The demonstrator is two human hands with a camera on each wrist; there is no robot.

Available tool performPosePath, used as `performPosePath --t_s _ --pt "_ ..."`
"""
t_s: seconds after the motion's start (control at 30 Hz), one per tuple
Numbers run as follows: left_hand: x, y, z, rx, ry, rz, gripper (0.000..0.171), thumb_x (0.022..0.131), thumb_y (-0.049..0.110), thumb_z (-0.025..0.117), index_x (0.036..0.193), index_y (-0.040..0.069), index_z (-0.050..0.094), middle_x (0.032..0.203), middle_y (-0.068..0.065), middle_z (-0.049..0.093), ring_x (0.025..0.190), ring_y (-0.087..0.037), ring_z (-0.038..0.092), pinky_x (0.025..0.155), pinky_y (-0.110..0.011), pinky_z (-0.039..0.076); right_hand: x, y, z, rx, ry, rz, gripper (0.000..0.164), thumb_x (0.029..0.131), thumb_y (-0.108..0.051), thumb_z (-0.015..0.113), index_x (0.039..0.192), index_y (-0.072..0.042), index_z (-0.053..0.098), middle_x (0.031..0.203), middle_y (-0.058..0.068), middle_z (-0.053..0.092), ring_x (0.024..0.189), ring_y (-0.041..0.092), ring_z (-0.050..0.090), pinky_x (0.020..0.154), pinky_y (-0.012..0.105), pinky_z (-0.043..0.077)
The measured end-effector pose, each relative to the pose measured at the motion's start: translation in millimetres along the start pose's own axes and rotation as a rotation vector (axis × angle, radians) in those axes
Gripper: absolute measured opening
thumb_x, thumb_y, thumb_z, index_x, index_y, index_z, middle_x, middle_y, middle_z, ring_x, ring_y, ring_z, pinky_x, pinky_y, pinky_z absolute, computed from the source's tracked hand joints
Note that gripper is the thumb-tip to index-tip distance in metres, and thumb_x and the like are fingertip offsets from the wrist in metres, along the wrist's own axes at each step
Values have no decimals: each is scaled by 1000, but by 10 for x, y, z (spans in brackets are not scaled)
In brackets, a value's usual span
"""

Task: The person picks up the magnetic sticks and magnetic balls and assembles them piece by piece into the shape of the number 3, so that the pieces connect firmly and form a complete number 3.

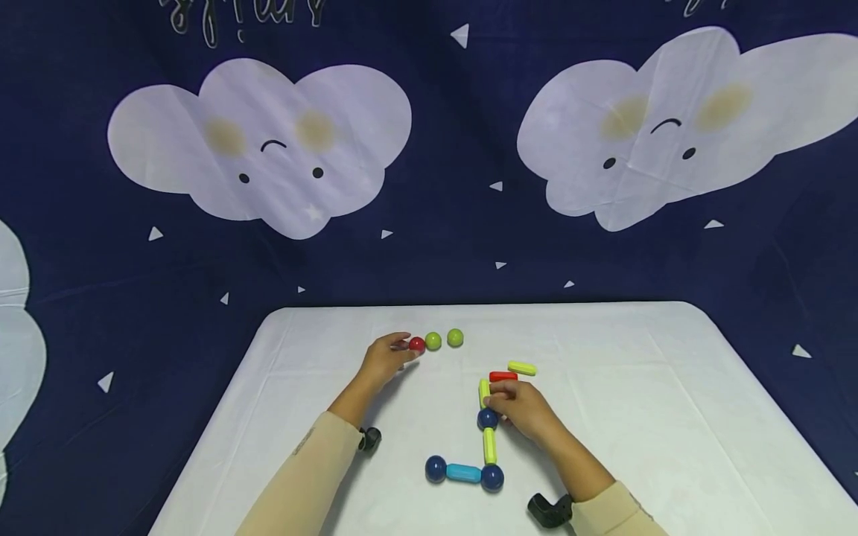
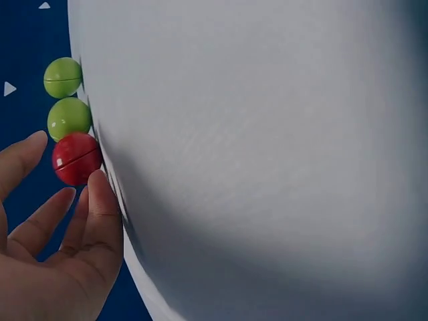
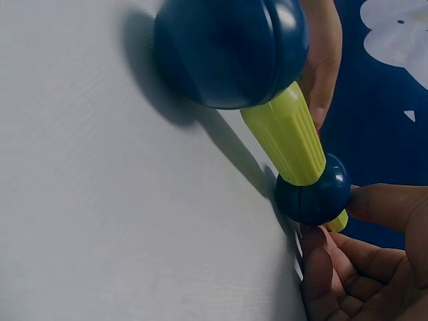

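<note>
My left hand (image 1: 383,361) is at the far side of the table, thumb and fingers spread around a red ball (image 1: 417,345). In the left wrist view a fingertip touches the ball's lower side while the thumb stands apart from it. Two green balls (image 1: 433,341) sit in line to its right. My right hand (image 1: 529,412) pinches the upper yellow stick (image 1: 485,391) close to a dark blue ball (image 1: 488,418). Below that ball, another yellow stick (image 1: 490,447) runs to a corner blue ball (image 1: 492,478), then a light blue stick (image 1: 463,473) reaches a third blue ball (image 1: 436,469).
Just beyond the right hand lie a loose red stick (image 1: 503,377) and a loose yellow stick (image 1: 522,368). Everything stands on a white-covered table (image 1: 637,402). A dark blue cloth (image 1: 462,149) printed with clouds hangs behind its far edge.
</note>
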State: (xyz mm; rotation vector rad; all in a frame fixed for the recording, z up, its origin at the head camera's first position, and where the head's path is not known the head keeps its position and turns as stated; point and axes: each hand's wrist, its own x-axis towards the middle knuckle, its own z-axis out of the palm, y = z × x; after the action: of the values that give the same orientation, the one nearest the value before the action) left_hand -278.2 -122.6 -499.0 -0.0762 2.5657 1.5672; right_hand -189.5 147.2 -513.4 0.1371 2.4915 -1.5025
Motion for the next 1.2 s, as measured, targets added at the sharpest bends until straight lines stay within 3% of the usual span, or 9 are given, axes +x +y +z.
performPosePath --t_s 0.6,0.77,0.97,1.2 --pt "72 -13 8 38 11 -28 33 88 11 74 120 6 71 116 -15 71 97 -22 65 70 -27 55 4 6 -2 44 -8 21 31 91 -17 73 118 -1 70 97 6 74 78 15 63 67 31 56" --pt "54 -43 -1 31 9 -36 30 86 12 77 115 6 72 113 -13 72 91 -20 64 68 -26 54 3 4 -7 49 -7 16 32 90 -17 73 117 0 69 97 6 74 78 15 63 67 32 56" --pt "-3 -60 -9 8 -47 -29 29 84 9 79 111 5 71 103 -11 70 82 -17 62 67 -26 53 11 18 -4 50 -2 24 32 90 -16 73 118 -1 69 97 5 74 78 14 64 67 31 56" --pt "-98 -42 16 44 -164 -26 33 86 15 79 119 10 73 109 -10 71 87 -18 65 73 -29 56 14 27 -7 48 1 18 34 89 -15 76 118 0 69 98 7 75 78 14 64 66 31 56"
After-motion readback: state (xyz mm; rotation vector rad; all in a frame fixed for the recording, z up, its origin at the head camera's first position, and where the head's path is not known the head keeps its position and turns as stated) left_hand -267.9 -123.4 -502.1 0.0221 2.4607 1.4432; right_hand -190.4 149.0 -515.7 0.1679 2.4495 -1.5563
